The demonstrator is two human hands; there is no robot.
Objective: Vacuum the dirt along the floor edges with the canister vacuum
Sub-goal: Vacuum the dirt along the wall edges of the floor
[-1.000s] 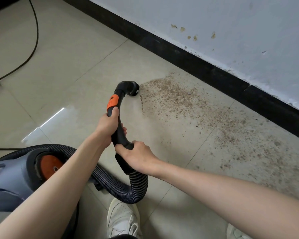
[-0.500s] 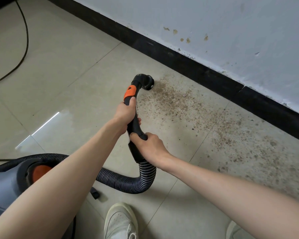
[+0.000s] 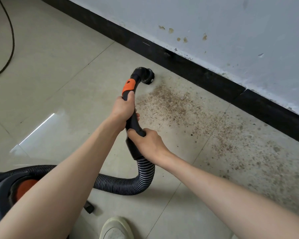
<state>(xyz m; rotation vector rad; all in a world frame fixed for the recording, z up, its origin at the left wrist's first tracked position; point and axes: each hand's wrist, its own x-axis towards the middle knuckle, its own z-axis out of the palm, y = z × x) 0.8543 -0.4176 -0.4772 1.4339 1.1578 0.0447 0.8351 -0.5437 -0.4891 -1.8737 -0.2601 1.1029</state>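
both hands [image 3: 123, 110] [image 3: 148, 143] clamped on black curved vacuum handle [image 3: 134, 121] | nozzle [image 3: 145, 75] beside skirting | advice: sweep slowly through brown dirt [image 3: 176, 104], nozzle flat

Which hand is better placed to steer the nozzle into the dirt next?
Left. The left hand grips the wand just below the orange collar, nearest the nozzle; the right hand holds farther back, by the hose.

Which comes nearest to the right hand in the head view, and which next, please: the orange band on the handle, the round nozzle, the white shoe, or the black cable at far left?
From the right hand:
1. Orange band, up the handle, just beyond the left hand.
2. Round nozzle, at the handle's tip beside the baseboard.
3. White shoe, at the bottom edge.
4. Black cable, far left on the tiles.
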